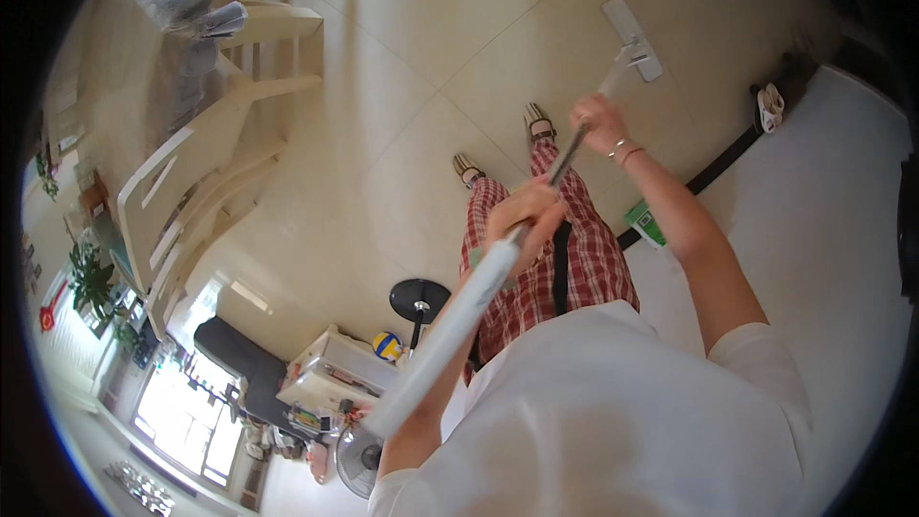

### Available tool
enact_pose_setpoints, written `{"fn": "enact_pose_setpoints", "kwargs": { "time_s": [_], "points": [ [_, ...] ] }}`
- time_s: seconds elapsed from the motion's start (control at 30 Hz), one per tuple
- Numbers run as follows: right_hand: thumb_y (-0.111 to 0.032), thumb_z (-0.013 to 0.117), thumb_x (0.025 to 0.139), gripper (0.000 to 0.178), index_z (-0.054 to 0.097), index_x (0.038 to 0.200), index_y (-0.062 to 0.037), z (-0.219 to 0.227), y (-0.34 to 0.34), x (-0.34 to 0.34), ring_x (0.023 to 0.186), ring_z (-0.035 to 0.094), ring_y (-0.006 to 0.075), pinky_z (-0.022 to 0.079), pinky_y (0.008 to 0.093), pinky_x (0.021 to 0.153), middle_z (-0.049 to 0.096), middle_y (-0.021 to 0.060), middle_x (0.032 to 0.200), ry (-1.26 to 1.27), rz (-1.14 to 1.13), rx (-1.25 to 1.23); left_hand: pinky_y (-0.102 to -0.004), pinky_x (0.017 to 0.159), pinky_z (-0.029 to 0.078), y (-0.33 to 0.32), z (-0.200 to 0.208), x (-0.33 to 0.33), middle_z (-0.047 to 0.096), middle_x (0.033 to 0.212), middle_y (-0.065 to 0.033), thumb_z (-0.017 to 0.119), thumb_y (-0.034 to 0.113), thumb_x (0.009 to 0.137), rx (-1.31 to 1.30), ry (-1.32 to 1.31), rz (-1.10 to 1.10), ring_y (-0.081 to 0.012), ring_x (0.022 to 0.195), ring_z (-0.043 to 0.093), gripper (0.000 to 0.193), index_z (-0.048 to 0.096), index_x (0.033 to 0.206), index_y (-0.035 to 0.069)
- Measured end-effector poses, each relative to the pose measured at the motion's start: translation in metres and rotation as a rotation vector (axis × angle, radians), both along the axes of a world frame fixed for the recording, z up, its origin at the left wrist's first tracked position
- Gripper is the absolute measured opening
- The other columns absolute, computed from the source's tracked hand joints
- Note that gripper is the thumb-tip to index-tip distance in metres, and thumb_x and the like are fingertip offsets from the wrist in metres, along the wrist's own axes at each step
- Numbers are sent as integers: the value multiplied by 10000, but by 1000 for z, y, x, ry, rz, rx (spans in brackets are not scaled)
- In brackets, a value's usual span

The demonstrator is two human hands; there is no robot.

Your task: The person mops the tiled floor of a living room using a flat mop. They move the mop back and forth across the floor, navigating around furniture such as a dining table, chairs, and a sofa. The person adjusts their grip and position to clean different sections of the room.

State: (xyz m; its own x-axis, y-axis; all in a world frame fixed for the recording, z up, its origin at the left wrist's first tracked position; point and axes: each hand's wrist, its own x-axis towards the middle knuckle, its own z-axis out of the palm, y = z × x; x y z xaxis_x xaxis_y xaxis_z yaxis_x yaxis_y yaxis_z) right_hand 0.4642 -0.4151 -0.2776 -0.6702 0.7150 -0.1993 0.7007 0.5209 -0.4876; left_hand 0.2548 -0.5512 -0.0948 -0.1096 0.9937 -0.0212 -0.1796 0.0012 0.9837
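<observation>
A flat mop slants across the view, its white handle [436, 349] thick at the upper end near my body. Both of my hands are wrapped round the pole. My left hand [525, 213] grips it just past the thick white part, in front of my thighs. Farther down the pole, my right hand [600, 124] is closed on it, with a bracelet at the wrist. Beyond that hand, the long, narrow mop head [633, 39] lies on the tiled floor. Both hands are slightly blurred.
Pale wooden chairs [182, 172] and a cluttered table stand to the left. My sandalled feet [468, 169] are on the tiles [412, 67]. White shoes [769, 107] and a green package [644, 223] lie along the right wall. A fan [360, 458], ball [387, 346] and black round base [419, 298] are lower left.
</observation>
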Motion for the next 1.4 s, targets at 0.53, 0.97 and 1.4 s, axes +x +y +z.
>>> {"fn": "enact_pose_setpoints", "kwargs": {
  "time_s": [0.53, 0.97, 1.4],
  "points": [
    [-235, 681, 738, 117, 661, 808, -144, 108, -257, -356, 981, 540, 249, 451, 475, 681, 618, 26, 849, 385, 183, -645, -490, 883, 446, -202, 211, -220, 484, 560, -42, 513, 46, 821, -304, 557, 241, -186, 610, 532, 236, 448, 596, 72],
    [-211, 634, 742, 90, 637, 767, -125, 95, -153, -139, 908, 605, 254, 526, 406, 663, 628, 55, 829, 215, 21, -392, -438, 806, 428, -131, 117, -94, 429, 533, -18, 488, 203, 917, -117, 236, 212, -173, 551, 425, 399, 393, 542, 104],
    [-188, 607, 766, 194, 542, 659, -41, 3, -88, 198, 868, 565, 293, 487, 443, 674, 543, 96, 783, -102, -476, -42, -411, 907, 460, -29, -33, 184, 516, 676, -39, 589, -49, 852, 93, -92, -262, -148, 685, 536, 262, 422, 665, 29]
  ]
}}
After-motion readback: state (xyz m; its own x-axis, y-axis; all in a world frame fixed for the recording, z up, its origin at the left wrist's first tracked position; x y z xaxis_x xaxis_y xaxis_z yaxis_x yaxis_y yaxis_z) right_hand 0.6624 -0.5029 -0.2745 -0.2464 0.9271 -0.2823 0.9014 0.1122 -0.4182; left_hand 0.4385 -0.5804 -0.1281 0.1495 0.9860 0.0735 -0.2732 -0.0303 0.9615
